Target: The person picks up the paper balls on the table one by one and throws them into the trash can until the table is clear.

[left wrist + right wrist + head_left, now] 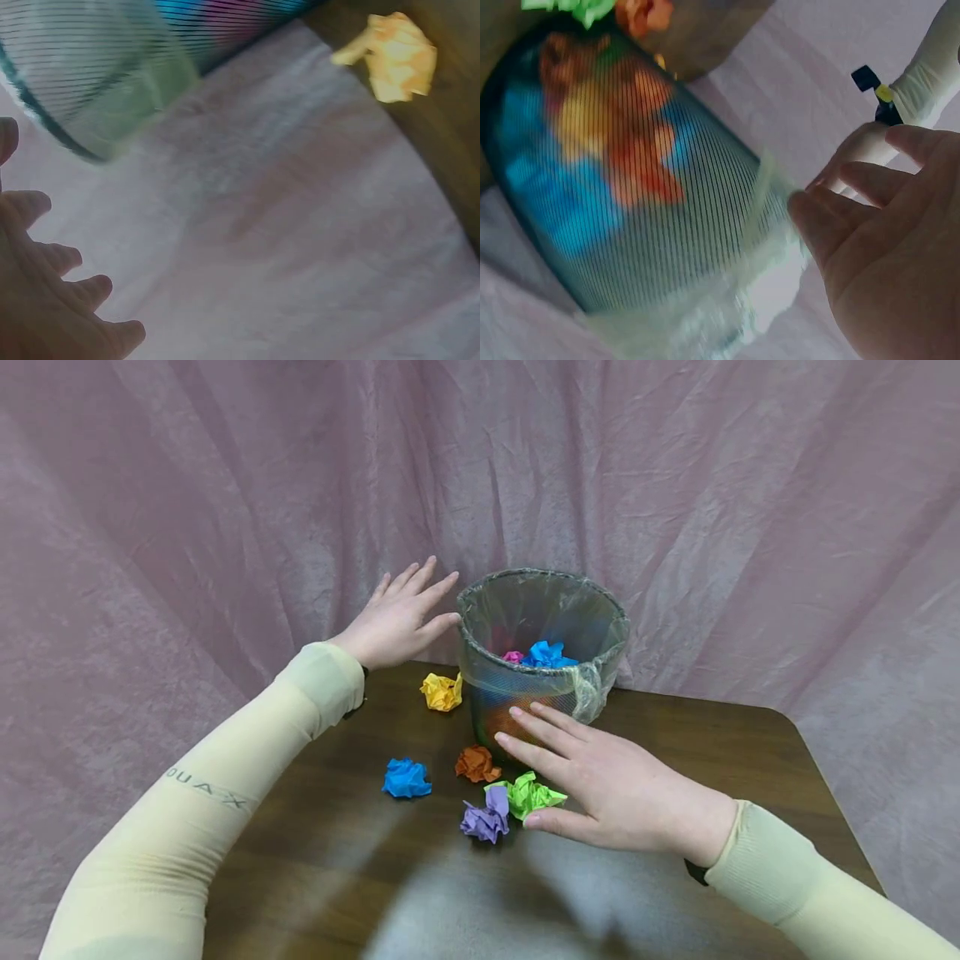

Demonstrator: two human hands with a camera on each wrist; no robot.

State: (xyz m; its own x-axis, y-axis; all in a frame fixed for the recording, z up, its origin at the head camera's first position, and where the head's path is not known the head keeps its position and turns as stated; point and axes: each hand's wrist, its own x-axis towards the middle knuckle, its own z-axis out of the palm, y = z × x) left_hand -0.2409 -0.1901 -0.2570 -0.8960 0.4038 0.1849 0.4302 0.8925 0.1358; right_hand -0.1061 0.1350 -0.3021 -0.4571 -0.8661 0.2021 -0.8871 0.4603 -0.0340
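A dark mesh wastebasket (483,672) lined with a clear plastic bag stands at the back of the table. My left hand (397,622) is at the left of its rim, fingers spread and straight, the thumb tip right at the rim. In front of the basket, my right hand (615,785) hovers palm down with extended fingers, holding nothing. Its thumb overlaps the edge of a crumpled green paper ball (532,795). Beside that lie a purple paper ball (486,816) and a brown-orange one (477,764). A blue paper ball (407,778) sits further left.
Near the table's back edge, left of the basket, is a yellow paper ball (442,692). Inside the basket are several crumpled papers, with a blue one (549,655) and a pink one (513,657) on top. A pink curtain (675,527) hangs behind the wooden table (330,860).
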